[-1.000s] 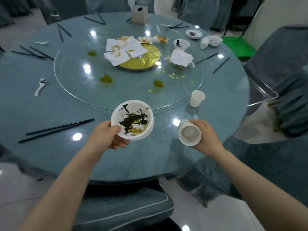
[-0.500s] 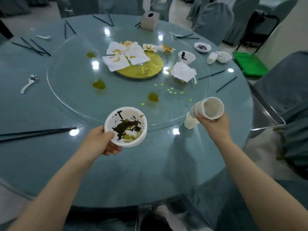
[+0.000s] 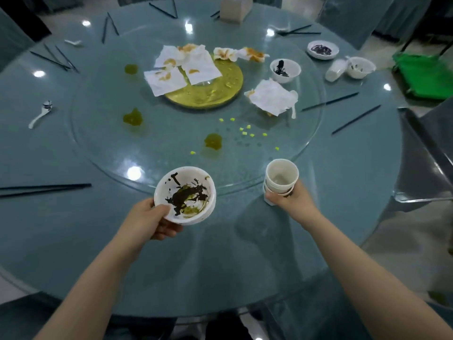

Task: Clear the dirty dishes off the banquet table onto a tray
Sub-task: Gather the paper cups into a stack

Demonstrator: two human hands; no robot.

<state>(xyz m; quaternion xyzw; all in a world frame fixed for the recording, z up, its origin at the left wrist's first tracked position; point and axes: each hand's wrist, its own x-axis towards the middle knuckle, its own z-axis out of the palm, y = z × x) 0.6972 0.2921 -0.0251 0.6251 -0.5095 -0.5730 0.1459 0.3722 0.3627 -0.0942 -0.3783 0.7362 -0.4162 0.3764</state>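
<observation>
My left hand [image 3: 149, 220] grips a white bowl [image 3: 185, 195] smeared with dark and green sauce, held over the near part of the round teal table [image 3: 220, 266]. My right hand [image 3: 293, 204] holds two white cups [image 3: 280, 180] stacked one inside the other, upright at the edge of the glass turntable [image 3: 171, 143]. Farther off stand another dirty bowl [image 3: 285, 70], a small sauce dish [image 3: 322, 50], and a bowl [image 3: 360, 67] beside a cup lying on its side [image 3: 335, 71]. A white spoon [image 3: 40, 114] lies at the left.
Stained napkins [image 3: 181, 69] lie over a gold disc [image 3: 208, 92] at the turntable's middle, another crumpled napkin [image 3: 272, 96] to its right. Sauce blobs and yellow bits dot the glass. Black chopsticks [image 3: 44, 188] lie round the rim. A green tray [image 3: 424, 74] sits off the table, far right.
My right hand has set the tilted cup down into the cup that stood on the table and now holds the stack upright. The bowl in my left hand has barely moved.
</observation>
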